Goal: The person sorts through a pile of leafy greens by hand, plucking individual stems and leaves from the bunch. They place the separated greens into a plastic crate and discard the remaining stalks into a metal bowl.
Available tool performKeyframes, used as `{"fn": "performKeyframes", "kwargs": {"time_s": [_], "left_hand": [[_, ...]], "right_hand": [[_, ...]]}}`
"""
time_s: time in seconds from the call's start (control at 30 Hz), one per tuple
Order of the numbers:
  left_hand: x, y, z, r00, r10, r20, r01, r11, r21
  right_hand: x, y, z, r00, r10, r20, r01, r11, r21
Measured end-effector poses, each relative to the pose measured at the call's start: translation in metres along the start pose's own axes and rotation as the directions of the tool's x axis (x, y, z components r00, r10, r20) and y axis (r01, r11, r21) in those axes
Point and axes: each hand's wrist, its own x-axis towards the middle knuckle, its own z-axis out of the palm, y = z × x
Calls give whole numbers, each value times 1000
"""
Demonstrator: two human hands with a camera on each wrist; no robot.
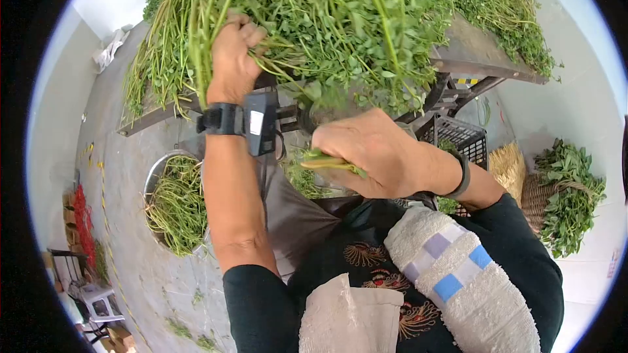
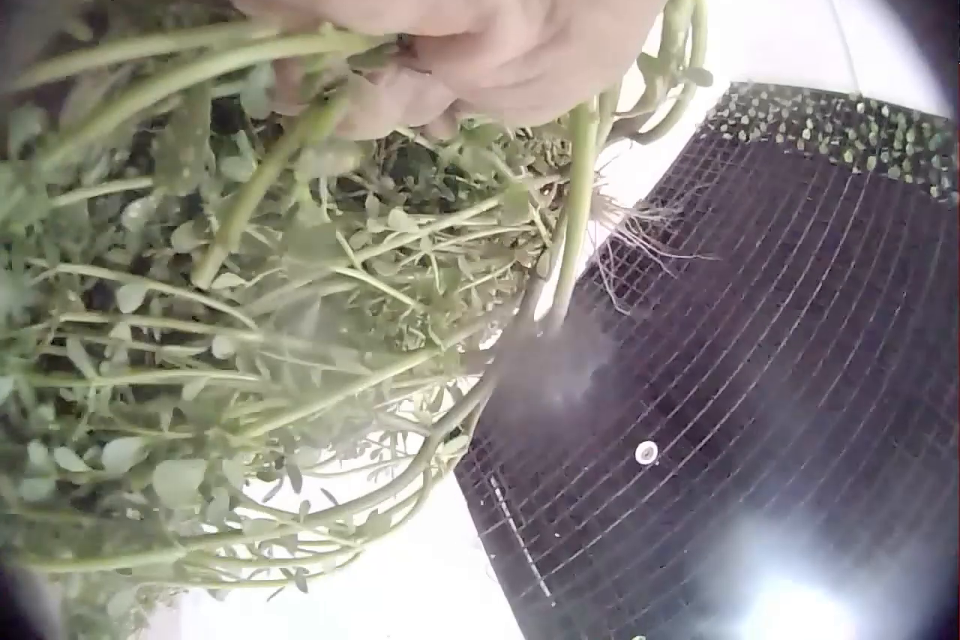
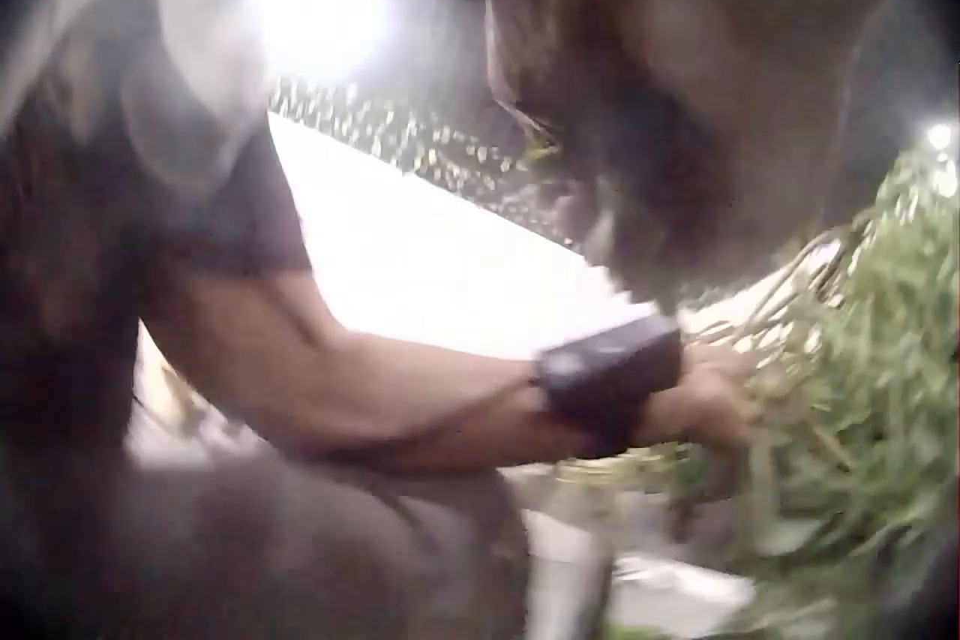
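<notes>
A big heap of leafy green stems (image 1: pixel 340 19) covers the table top in front of me. At the heap's left part my left hand (image 1: pixel 237 52) grips a few thick stems (image 2: pixel 240 63), its fingers curled round them. Roots (image 2: pixel 638 228) and leaves hang around it in the left wrist view. My right hand (image 1: pixel 379 150) is curled near the table's front edge, above my lap. A short green-and-yellow piece of stem (image 1: pixel 330 162) pokes out of its grasp. In the right wrist view this hand (image 3: pixel 675 85) is dark and blurred.
A metal basin (image 1: pixel 152 180) of cut stems stands on the floor at left. Under the table (image 1: pixel 477 59) at right is a black crate (image 1: pixel 472 140). A bundle of leafy greens (image 1: pixel 569 196) lies further right. A towel (image 1: pixel 451 255) hangs over my chest.
</notes>
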Motion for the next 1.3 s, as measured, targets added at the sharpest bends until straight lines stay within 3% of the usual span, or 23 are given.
{"fn": "performKeyframes", "kwargs": {"time_s": [0.07,0.13,0.2,0.27,0.33,0.53,0.6,0.63,0.7,0.73,0.8,0.83,0.87,0.93,0.97,1.0,1.07,1.13,1.17,1.23,1.3], "left_hand": [[-1,5,-3,985,-16,173,17,1000,-4],[-4,-1,1,984,-38,176,50,997,-60],[-16,-5,12,982,-114,153,129,987,-93],[-13,-4,7,960,-132,247,174,973,-154],[-15,-3,5,940,-133,314,221,939,-265],[-12,-6,-3,931,-116,346,212,944,-254],[-17,-7,5,977,-101,186,145,960,-239],[-19,-5,5,969,-116,219,170,954,-246],[-20,-6,6,957,-124,264,195,945,-263],[-21,-6,6,943,-133,307,221,936,-274],[-23,0,6,921,-131,368,247,925,-288],[-24,4,4,896,-133,424,278,912,-301],[-27,7,2,868,-138,477,313,898,-309],[-31,11,3,877,-154,455,308,907,-286],[-29,6,3,879,-146,453,327,877,-352],[-27,4,5,881,-133,454,343,841,-418],[-27,5,10,876,-129,465,347,838,-422],[-38,8,26,958,-155,241,249,867,-432],[-24,-1,10,926,-98,365,254,877,-408],[-22,-5,6,920,-88,381,237,900,-365],[-21,-4,6,911,-84,403,225,921,-317]], "right_hand": [[-1,19,4,981,174,-86,-174,985,4],[7,45,-4,909,323,-263,-283,942,179],[13,77,-4,894,350,-281,-320,936,146],[15,90,-2,872,377,-314,-361,926,108],[20,90,7,861,475,-181,-454,879,145],[22,102,21,895,415,-162,-415,909,39],[23,103,21,916,351,-195,-361,932,-18],[24,103,21,916,350,-195,-361,932,-23],[29,106,22,877,362,-317,-437,875,-209],[33,109,25,877,362,-317,-437,875,-209],[43,115,29,819,343,-460,-484,843,-234],[46,118,28,750,467,-468,-579,806,-122],[47,121,26,747,471,-469,-580,807,-114],[48,128,17,687,630,-362,-600,773,205],[46,123,15,696,696,-177,-483,636,601],[45,116,16,698,695,-176,-486,639,597],[44,104,19,730,682,37,-510,508,694],[41,105,25,769,636,62,-484,516,707],[39,102,25,773,625,109,-476,457,752],[37,104,24,750,628,210,-530,380,758],[35,105,27,758,615,217,-512,355,782]]}}
